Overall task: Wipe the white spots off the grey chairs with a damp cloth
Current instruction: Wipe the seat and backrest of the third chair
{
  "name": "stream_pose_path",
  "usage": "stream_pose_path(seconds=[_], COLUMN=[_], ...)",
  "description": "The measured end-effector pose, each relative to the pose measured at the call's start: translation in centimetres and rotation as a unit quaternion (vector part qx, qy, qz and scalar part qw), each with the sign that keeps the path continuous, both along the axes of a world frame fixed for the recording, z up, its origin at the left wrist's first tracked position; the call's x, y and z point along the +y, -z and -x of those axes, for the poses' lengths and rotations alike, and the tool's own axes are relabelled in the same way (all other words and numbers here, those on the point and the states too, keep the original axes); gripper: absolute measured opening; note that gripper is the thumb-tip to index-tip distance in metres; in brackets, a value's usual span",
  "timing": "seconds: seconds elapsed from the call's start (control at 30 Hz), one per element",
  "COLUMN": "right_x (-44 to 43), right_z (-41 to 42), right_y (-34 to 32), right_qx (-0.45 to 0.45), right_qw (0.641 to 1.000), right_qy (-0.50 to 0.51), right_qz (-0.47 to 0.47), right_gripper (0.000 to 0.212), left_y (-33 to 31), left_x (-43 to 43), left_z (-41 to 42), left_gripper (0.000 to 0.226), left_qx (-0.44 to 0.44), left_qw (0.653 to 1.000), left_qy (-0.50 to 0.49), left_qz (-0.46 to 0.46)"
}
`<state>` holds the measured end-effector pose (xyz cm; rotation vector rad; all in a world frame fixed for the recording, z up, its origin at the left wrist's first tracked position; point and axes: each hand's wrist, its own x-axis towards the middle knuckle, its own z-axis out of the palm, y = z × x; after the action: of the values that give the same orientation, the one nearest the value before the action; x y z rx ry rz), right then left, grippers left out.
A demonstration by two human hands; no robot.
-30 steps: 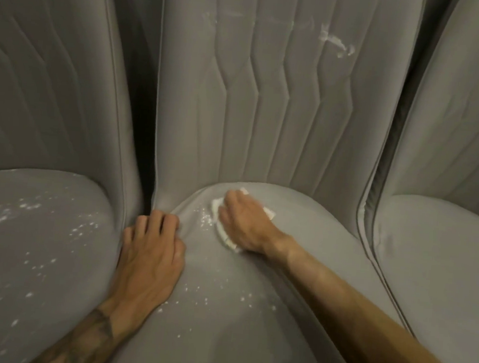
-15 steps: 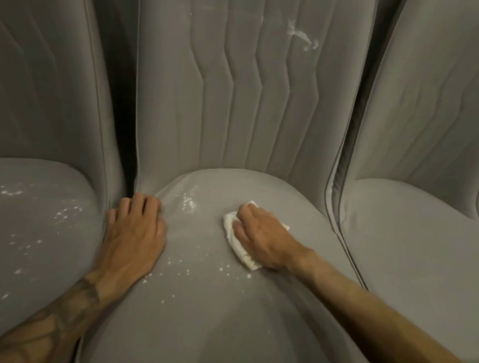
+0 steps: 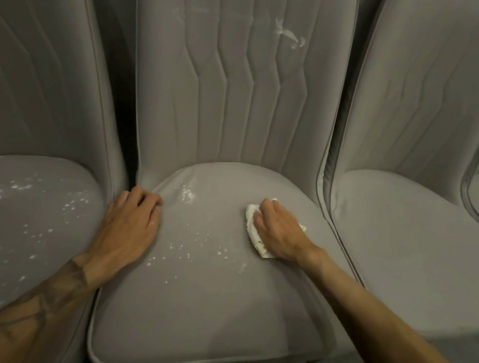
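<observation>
The fingers of the right hand (image 3: 278, 231) curl over a white cloth (image 3: 253, 228) and press it on the seat of the middle chair (image 3: 208, 307). Just left of those fingers lie many white spots (image 3: 198, 248). Past the spots, the left hand (image 3: 130, 227) rests flat on the same seat, holding nothing, fingertips bent at the back corner. A white smear (image 3: 290, 36) sits high on the chair back. The left chair (image 3: 12, 249) has spots too. The right chair (image 3: 400, 237) looks plain grey.

Nothing readable shows on the grey chairs (image 3: 208, 307). The forearm tattoo (image 3: 61, 284) is too blurred to make out.
</observation>
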<state>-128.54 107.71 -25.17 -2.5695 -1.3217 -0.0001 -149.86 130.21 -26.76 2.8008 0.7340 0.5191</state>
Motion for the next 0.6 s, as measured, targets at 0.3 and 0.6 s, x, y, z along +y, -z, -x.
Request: stream_pose_path(seconds=[0.3,0.6], right_x=[-1.8,-1.6], right_z=[5.3,10.7], right_y=[0.1,0.7], right_qx=[-0.028,-0.09], right_qw=[0.992,0.977], right_qy=[-0.119,-0.191], right_qz=[-0.023,-0.015], right_gripper=[0.025,0.029], left_y=[1.0,1.2], left_x=[-0.9,-0.9], left_z=[2.0,2.1], left_gripper=[0.049,0.041], left_qx=[-0.007,-0.03], left_qw=[0.999,0.998], left_qy=[0.03,0.03], left_qz=[-0.024,-0.042])
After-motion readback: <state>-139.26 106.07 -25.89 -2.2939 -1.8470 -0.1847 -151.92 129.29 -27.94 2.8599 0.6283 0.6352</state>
